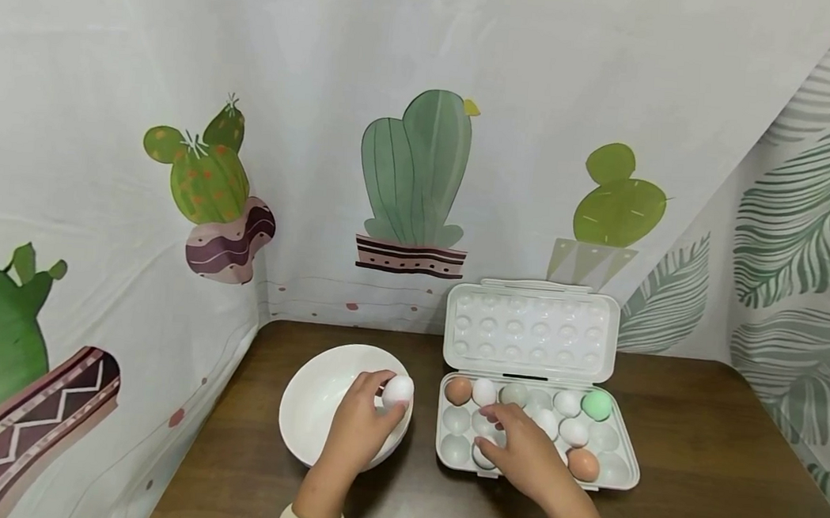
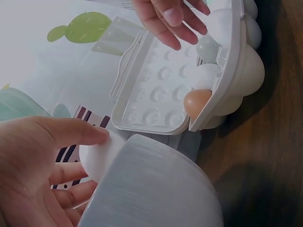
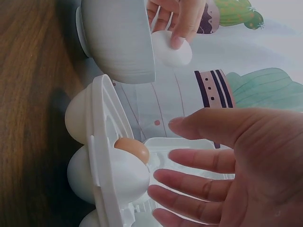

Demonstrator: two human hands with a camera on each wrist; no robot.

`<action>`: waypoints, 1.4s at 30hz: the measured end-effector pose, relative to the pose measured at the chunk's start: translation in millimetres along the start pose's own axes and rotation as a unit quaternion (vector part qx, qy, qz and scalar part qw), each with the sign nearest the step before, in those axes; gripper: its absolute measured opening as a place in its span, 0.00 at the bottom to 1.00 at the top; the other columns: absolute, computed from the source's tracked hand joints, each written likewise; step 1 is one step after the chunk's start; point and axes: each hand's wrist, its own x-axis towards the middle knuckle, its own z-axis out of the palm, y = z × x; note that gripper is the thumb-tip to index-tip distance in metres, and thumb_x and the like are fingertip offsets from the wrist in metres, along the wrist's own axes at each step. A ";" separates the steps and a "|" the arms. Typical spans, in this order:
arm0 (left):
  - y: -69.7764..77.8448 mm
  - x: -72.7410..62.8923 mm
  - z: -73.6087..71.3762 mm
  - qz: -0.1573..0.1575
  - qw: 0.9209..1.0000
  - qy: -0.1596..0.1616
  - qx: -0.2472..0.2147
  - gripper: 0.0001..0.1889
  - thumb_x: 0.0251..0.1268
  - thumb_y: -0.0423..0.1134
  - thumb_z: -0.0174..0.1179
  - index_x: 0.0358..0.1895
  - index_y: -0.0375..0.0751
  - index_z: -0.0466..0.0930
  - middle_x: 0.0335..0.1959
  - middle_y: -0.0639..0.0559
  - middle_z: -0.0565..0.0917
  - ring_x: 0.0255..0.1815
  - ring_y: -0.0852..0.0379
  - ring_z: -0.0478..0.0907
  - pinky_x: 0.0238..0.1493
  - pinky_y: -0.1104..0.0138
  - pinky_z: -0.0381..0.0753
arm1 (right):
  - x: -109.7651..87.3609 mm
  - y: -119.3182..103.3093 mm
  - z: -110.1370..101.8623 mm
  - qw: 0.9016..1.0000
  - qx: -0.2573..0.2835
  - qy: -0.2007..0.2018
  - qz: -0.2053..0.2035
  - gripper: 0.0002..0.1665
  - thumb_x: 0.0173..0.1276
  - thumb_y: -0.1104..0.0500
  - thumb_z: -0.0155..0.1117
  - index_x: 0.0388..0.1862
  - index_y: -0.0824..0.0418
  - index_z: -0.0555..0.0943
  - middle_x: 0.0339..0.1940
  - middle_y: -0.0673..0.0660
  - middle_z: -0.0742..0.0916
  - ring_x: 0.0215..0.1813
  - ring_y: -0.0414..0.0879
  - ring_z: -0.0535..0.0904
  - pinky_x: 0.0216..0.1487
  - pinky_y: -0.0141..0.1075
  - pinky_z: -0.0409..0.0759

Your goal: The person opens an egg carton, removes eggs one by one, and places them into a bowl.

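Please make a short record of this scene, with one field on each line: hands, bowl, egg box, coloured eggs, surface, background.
Left hand: pinches a white egg at the bowl's right rim
Right hand: over the egg box, holding nothing
Bowl: white, left of the egg box
Egg box: open, lid raised at the back, several white eggs inside
Green egg: back right corner
Brown eggs: one back left corner, one front row near right end
Surface: brown wooden table
Background: cactus-print cloth
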 end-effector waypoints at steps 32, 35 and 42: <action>-12.3 1.7 3.6 -0.021 0.999 -0.035 0.014 0.20 0.51 0.35 0.72 0.49 0.37 0.82 0.43 0.45 0.82 0.44 0.49 0.82 0.45 0.58 0.80 | -3.0 6.6 2.3 0.999 -0.026 -0.037 -0.002 0.24 0.55 0.56 0.77 0.51 0.55 0.83 0.41 0.51 0.84 0.45 0.46 0.82 0.46 0.41 0.79; -12.8 1.1 3.7 -0.019 0.999 -0.041 0.016 0.20 0.50 0.34 0.72 0.49 0.37 0.82 0.43 0.45 0.82 0.44 0.48 0.83 0.46 0.58 0.80 | -3.1 7.2 2.9 0.999 -0.029 -0.040 -0.001 0.24 0.54 0.56 0.77 0.51 0.56 0.83 0.41 0.51 0.84 0.44 0.45 0.81 0.46 0.41 0.79; -12.6 0.3 3.2 -0.012 0.999 -0.044 0.024 0.20 0.49 0.35 0.73 0.49 0.38 0.82 0.42 0.46 0.82 0.43 0.47 0.83 0.45 0.57 0.80 | -2.4 7.5 4.2 0.999 -0.035 -0.037 0.002 0.23 0.54 0.57 0.77 0.50 0.56 0.83 0.40 0.50 0.84 0.43 0.44 0.80 0.46 0.42 0.79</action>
